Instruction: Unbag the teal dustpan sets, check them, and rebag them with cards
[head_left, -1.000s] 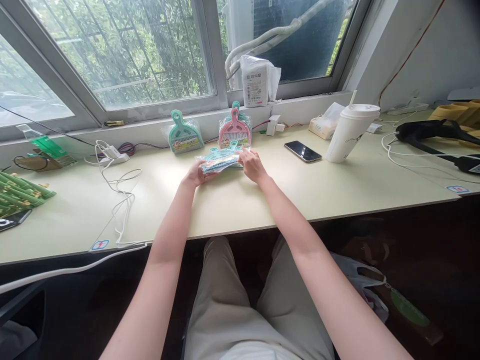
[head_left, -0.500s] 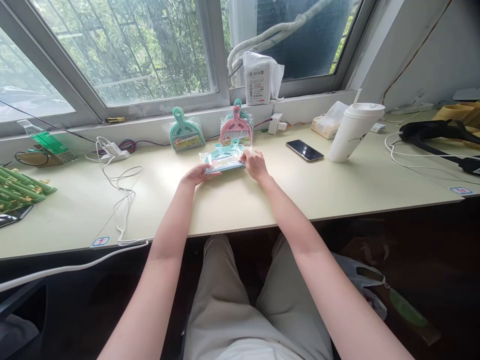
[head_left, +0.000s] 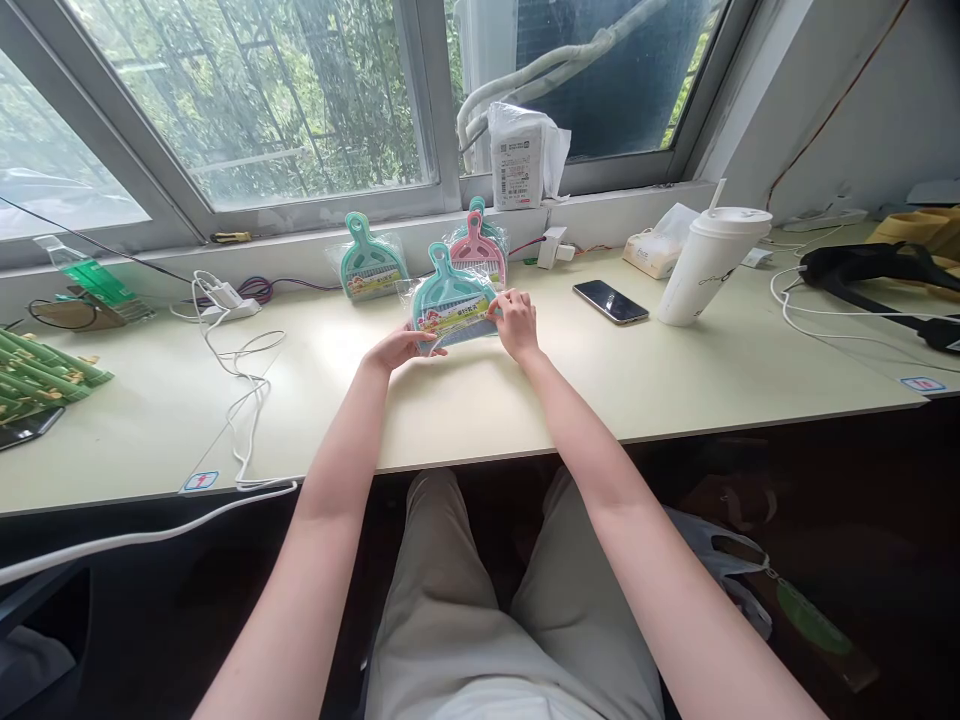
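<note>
Between my two hands is a teal mini dustpan and brush set (head_left: 452, 303) in a clear plastic wrapper, tilted up with its handle away from me and its yellow label facing me. My left hand (head_left: 403, 347) grips the lower left corner. At the right edge, my right hand (head_left: 516, 322) pinches the wrapper. Behind, leaning by the wall, stand another wrapped teal dustpan set (head_left: 372, 270) on the left and a pink dustpan set (head_left: 475, 247) on the right. A teal handle shows behind the pink one, and the held set partly hides it.
A phone (head_left: 610, 302), a lidded white cup (head_left: 711, 268) with a straw and a tissue pack (head_left: 652, 250) are on the right of the table. White cables (head_left: 251, 385) trail across its left side, near green bamboo-like stalks (head_left: 45, 378). A tissue package (head_left: 519, 165) stands on the sill.
The held dustpan set has tipped from nearly flat to more upright, so its label and handle now show. Both hands keep their hold and have barely moved.
</note>
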